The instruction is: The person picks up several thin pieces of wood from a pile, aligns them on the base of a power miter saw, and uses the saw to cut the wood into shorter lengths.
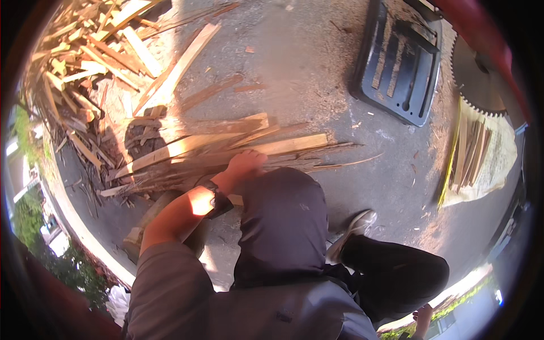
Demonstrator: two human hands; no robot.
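Left of frame centre, my left hand (247, 163) lay over the slats (294, 144); I couldn't tell whether it, or my right hand (423, 314), lower right, pinched anything. Their jagged edges risked giving me splinters.

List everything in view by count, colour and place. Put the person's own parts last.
Wood pile: one, tan, upper left
Split wood strips: several, tan and brown, centre left
Slotted panel: one, dark grey, upper right
Toothed round blade: one, grey, right
Sack: one, pale with yellow edge, right
Wooden sticks: several, brown, on the sack
Greenery: uncountable, green, side edges
Wristband: one, black, left wrist
Shoe: one, light grey, below centre
Trousered legs: two, dark, lower centre
Left hand: one, bare, at the strips
Right hand: one, bare, lower right
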